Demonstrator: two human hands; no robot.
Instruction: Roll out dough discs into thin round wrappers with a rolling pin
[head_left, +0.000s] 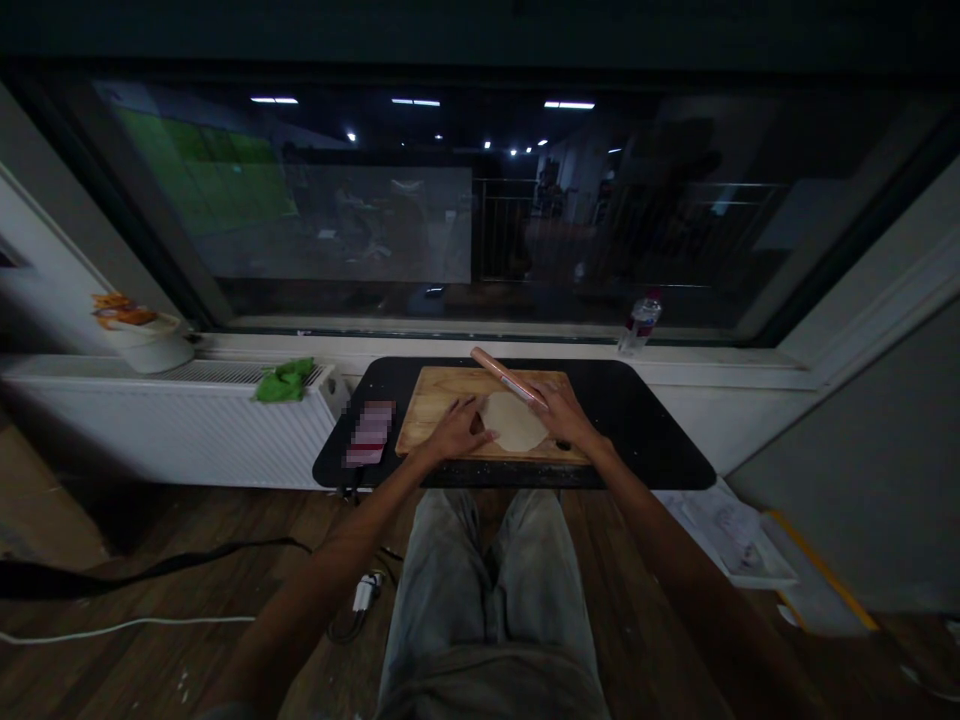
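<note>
A flat round of pale dough lies on a wooden cutting board. My right hand is closed around the near end of a wooden rolling pin, which slants away to the far left across the dough's upper edge. At the dough's left side, my left hand rests with thumb and fingers apart, its thumb touching the edge. Part of the board's right side is hidden behind my right hand and forearm.
The board sits on a black table against the window sill. A blurred pinkish item lies at the left. A plastic bottle stands on the sill, and a green cloth lies on the radiator. Cables run over the floor.
</note>
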